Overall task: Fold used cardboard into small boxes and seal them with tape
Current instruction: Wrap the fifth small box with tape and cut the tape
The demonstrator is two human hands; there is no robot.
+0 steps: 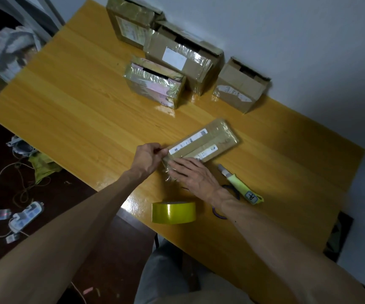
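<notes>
Cardboard, flattened and skinned with shiny tape, lies in the middle of the table, just beyond the tape roll. The left hand pinches its near corner with curled fingers; the right hand presses flat on the same end, fingers straight. It looks light, stiff but slick, so bare edges and creases seem the best hold.

Left hand pinches the near-left corner of flat box on table. Right hand lies flat on its near end, fingers straight. Tape roll stands on edge near the table front, cutter just right of the right hand. Four boxes at the back.
</notes>
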